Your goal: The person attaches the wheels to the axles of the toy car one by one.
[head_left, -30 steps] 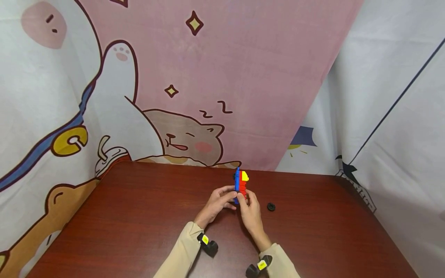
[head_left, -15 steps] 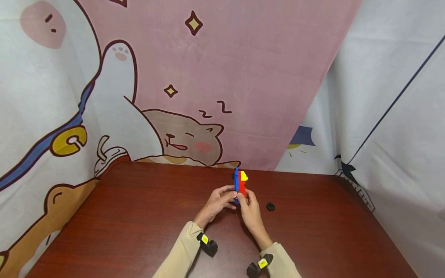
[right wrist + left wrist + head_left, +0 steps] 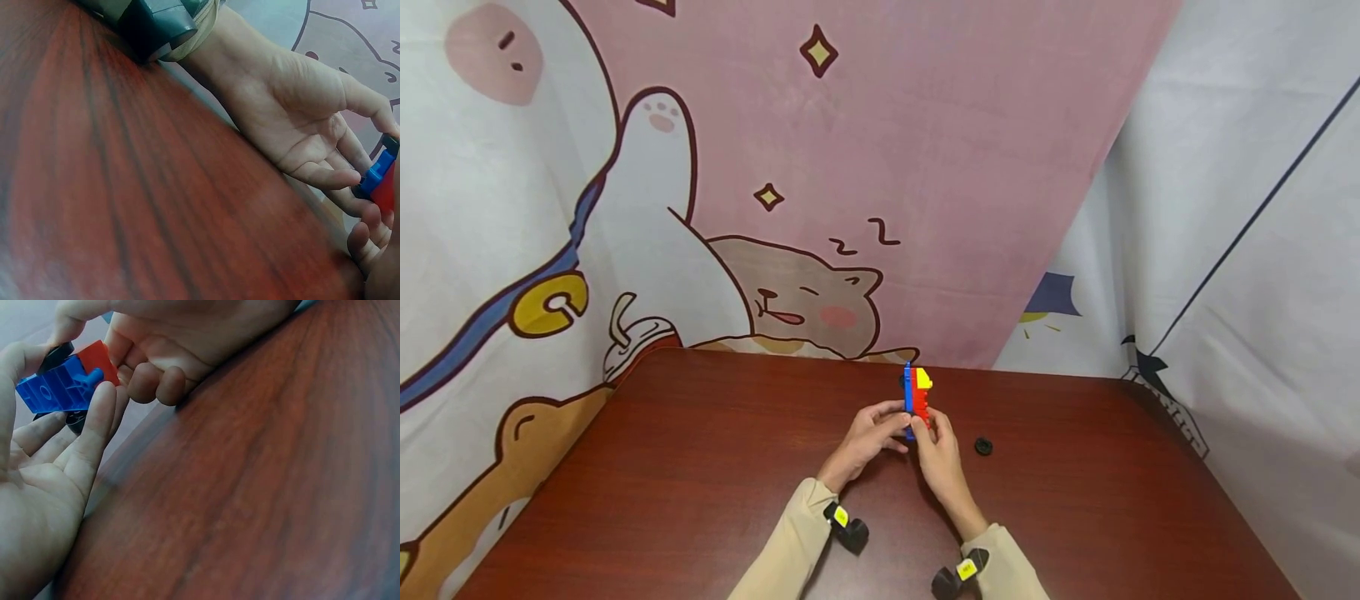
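Observation:
Both hands hold a small brick-built toy car, upright on its end, above the middle of the table in the head view. The toy car (image 3: 919, 392) has a blue base, red bricks and a yellow piece at the top. My left hand (image 3: 867, 435) grips its lower end from the blue side, while my right hand (image 3: 943, 463) pinches it from the red side. Close up in the left wrist view, the blue underside (image 3: 47, 390) faces the camera. One black wheel (image 3: 56, 357) sits at its edge beneath a fingertip, another opposite. Fingers hide part of the car.
A loose black wheel (image 3: 983, 447) lies on the brown table (image 3: 700, 467), right of my right hand. Cartoon-printed cloth (image 3: 970, 167) hangs behind the table and along its sides. A small black camera is strapped to each wrist.
The toy car's upper end has shifted very slightly to the left. Both hands keep their hold and stay nearly in place; the loose wheel has not moved.

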A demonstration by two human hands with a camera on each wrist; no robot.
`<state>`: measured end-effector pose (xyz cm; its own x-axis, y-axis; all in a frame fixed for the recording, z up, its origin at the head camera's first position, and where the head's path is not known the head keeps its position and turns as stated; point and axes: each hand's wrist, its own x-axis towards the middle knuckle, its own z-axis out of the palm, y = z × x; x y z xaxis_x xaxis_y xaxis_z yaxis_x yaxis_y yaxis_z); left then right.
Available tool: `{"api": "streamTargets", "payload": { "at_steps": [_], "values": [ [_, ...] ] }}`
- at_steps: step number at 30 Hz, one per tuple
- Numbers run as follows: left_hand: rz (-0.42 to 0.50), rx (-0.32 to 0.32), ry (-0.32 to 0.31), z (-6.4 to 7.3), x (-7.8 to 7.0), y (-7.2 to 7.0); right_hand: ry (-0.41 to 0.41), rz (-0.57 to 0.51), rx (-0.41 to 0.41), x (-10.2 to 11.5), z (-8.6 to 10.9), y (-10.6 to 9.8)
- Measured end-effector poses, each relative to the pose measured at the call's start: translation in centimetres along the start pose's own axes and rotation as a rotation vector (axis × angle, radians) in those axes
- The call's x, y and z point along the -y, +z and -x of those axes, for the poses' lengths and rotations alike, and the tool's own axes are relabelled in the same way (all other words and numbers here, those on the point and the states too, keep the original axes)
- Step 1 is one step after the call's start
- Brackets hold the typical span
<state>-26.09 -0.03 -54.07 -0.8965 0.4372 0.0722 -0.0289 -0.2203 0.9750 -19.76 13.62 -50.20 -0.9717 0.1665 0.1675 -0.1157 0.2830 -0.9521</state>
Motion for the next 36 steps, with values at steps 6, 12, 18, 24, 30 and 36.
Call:
{"api": "streamTargets", "payload": {
  "at_steps": [6,12,18,24,30,36],
  "values": [
    [0.005,-0.008,-0.007,-0.05,0.04,0.01,0.000,-0.059,-0.008,-0.50,-0.18,-0.04],
    [-0.002,0.018,-0.025,0.04,-0.07,-0.06,-0.023,-0.108,-0.055,-0.83,-0.17,-0.04],
    [-0.076,0.089,-0.013,0.17,0.00,-0.02,-0.030,-0.158,-0.117,-0.80,-0.08,-0.03],
    [-0.124,0.154,0.002,0.31,-0.45,0.01,-0.035,-0.199,-0.155,-0.73,-0.11,-0.01],
    [-0.072,0.116,-0.016,0.38,-0.68,-0.01,-0.010,-0.221,-0.130,-0.79,-0.12,0.06],
    [0.006,0.003,-0.033,0.14,-0.38,-0.04,-0.005,-0.189,-0.080,-0.80,-0.12,0.04]
  ]
}}
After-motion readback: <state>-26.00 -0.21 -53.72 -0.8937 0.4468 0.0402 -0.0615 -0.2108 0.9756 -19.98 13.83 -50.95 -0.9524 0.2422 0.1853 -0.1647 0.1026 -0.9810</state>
